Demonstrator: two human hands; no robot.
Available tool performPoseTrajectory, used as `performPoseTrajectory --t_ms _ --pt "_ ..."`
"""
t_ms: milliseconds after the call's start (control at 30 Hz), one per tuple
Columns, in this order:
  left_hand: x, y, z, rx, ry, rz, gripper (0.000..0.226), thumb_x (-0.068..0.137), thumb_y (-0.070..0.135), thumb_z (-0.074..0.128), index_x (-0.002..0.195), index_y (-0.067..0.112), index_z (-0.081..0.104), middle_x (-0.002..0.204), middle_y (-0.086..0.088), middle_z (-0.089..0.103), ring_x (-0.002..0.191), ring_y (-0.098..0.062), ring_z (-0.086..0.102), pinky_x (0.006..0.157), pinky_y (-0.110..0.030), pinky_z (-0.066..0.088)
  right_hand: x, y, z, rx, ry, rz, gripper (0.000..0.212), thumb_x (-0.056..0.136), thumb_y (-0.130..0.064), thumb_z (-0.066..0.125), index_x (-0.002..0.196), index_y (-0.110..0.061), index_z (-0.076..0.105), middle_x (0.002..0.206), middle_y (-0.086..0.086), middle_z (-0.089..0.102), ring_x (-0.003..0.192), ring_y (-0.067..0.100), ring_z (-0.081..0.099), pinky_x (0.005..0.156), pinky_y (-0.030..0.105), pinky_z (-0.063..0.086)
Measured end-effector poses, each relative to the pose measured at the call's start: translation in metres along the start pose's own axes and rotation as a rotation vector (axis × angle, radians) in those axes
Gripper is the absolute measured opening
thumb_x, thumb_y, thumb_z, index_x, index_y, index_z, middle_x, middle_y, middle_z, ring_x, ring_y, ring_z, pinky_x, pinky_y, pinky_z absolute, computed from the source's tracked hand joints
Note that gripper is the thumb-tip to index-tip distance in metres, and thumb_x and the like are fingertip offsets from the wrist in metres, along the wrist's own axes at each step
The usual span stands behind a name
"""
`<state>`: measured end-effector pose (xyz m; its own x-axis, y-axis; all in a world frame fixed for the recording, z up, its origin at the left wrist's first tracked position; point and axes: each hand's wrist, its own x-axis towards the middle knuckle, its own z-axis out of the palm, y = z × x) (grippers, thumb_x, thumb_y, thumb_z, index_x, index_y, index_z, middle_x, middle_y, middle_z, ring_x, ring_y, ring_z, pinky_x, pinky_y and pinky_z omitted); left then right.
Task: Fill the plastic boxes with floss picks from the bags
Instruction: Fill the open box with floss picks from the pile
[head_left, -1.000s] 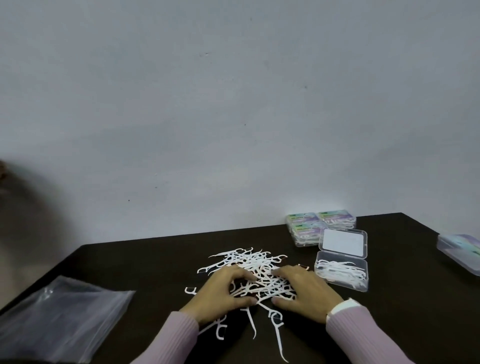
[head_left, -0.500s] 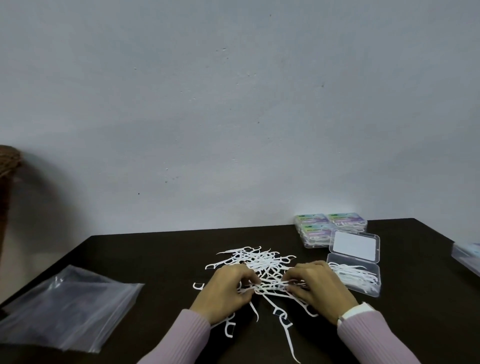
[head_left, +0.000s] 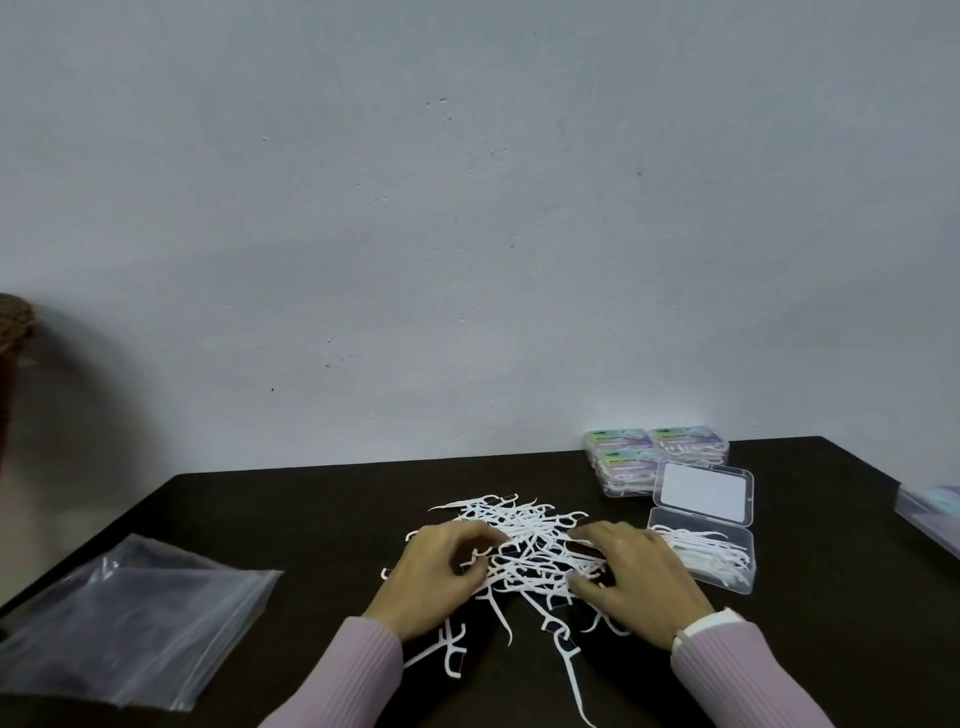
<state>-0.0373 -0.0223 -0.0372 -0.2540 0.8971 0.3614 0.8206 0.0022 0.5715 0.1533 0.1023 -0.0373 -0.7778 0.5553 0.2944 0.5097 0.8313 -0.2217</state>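
We are in the gathering step: both hands work the loose pile of floss picks (head_left: 524, 545) that lies spread on the dark surface (head_left: 322, 519), in the middle and slightly near. Our left hand (head_left: 434, 577) sits at the pile's left edge with its fingers (head_left: 470, 532) curled over the picks, and our right hand (head_left: 636, 582) mirrors it at the right edge, fingers (head_left: 587, 535) bent down onto the tangle. Whether either hand already pinches a bundle or only rakes at it, we cannot tell; the fingertips are buried among the white pieces.

Just right of the right hand stands the open plastic box (head_left: 701, 558), its lid (head_left: 702, 492) flipped back toward the far side. It holds a layer of picks and looks only partly filled. Beyond it, at the far edge, sit the closed boxes (head_left: 649, 457), which appear packed. The empty clear bag (head_left: 130, 618) lies flat at the near left, well apart from the pile.

The next move, as we judge it, calls for squeezing a small bundle together, aligning the picks roughly lengthwise, and carrying it right into the open box. Stray picks (head_left: 452, 649) trail toward the near edge and will need sweeping back in. The tangle may drag extra pieces along when lifted.
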Motion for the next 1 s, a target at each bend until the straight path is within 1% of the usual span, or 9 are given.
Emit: performPoseTrajectory --t_ms 67,100,200,300,400,600,767,900,1000 --pt "-0.001 -0.003 -0.001 0.104 -0.061 -0.026 0.030 0.087 0.035 0.062 0.116 0.039 0.058 0.116 0.026 0.055 0.109 0.010 0.048 0.099 -0.018 0.040 0.000 -0.002 0.005 -0.054 -0.074 0.002 0.060 0.087 -0.059 0.042 0.138 -0.029 0.034 0.139 -0.012 0.042 0.128 0.007 0.037 0.109 0.030 0.021" --pt "-0.001 -0.004 0.000 0.159 -0.109 -0.040 0.035 0.085 0.042 0.062 0.120 0.041 0.054 0.120 0.026 0.050 0.113 0.011 0.042 0.101 -0.017 0.034 0.001 -0.003 0.006 -0.067 -0.080 -0.002 0.060 0.087 -0.059 0.043 0.138 -0.029 0.035 0.138 -0.011 0.043 0.127 0.008 0.038 0.107 0.030 0.024" --pt "-0.002 -0.004 0.005 0.193 -0.198 -0.047 0.041 0.086 0.045 0.061 0.125 0.041 0.050 0.126 0.022 0.046 0.117 0.008 0.038 0.101 -0.014 0.029 0.003 -0.004 0.004 -0.008 -0.039 -0.036 0.045 0.089 -0.050 0.049 0.128 -0.029 0.047 0.125 -0.011 0.052 0.118 0.007 0.045 0.097 0.026 0.032" --pt "-0.001 -0.002 0.009 0.200 -0.158 -0.022 0.036 0.087 0.043 0.061 0.122 0.038 0.052 0.120 0.019 0.050 0.109 0.007 0.043 0.095 -0.010 0.032 0.002 -0.004 -0.001 0.076 -0.006 -0.044 0.033 0.086 -0.044 0.057 0.117 -0.032 0.054 0.106 -0.015 0.055 0.103 0.003 0.052 0.090 0.021 0.036" --pt "-0.001 -0.002 0.010 0.210 -0.126 0.013 0.030 0.088 0.042 0.061 0.117 0.037 0.056 0.113 0.019 0.054 0.104 0.007 0.046 0.091 -0.009 0.034 0.001 -0.005 -0.003 0.108 0.002 -0.036 0.027 0.084 -0.042 0.061 0.109 -0.033 0.058 0.095 -0.020 0.050 0.096 0.000 0.052 0.082 0.018 0.033" --pt "0.000 0.003 0.011 0.287 -0.042 0.071 0.021 0.089 0.038 0.060 0.109 0.031 0.065 0.103 0.014 0.062 0.097 0.001 0.051 0.087 -0.018 0.040 0.002 -0.001 -0.003 0.177 0.004 -0.027 0.022 0.083 -0.037 0.065 0.104 -0.033 0.065 0.097 -0.017 0.057 0.093 -0.001 0.055 0.084 0.015 0.039" --pt "0.000 0.002 0.012 0.324 0.002 0.131 0.019 0.091 0.032 0.058 0.108 0.027 0.067 0.101 0.012 0.064 0.093 0.000 0.053 0.082 -0.014 0.038 0.003 0.002 -0.004 0.243 0.016 -0.021 0.020 0.083 -0.032 0.066 0.103 -0.032 0.067 0.090 -0.019 0.056 0.089 -0.001 0.056 0.081 0.013 0.042" --pt "0.000 0.003 0.012 0.292 0.053 0.131 0.016 0.090 0.029 0.061 0.103 0.026 0.069 0.096 0.012 0.066 0.089 0.000 0.056 0.079 -0.013 0.040 0.002 0.002 -0.006 0.257 0.063 -0.019 0.017 0.083 -0.033 0.066 0.100 -0.033 0.068 0.085 -0.021 0.057 0.085 -0.005 0.054 0.071 0.004 0.037" --pt "0.002 0.003 0.010 0.217 0.084 0.094 0.014 0.088 0.028 0.065 0.100 0.026 0.071 0.093 0.014 0.066 0.086 0.003 0.057 0.078 -0.014 0.044 0.001 0.004 -0.007 0.288 0.090 -0.005 0.014 0.083 -0.033 0.066 0.097 -0.032 0.069 0.087 -0.019 0.062 0.085 -0.005 0.056 0.073 0.006 0.038"
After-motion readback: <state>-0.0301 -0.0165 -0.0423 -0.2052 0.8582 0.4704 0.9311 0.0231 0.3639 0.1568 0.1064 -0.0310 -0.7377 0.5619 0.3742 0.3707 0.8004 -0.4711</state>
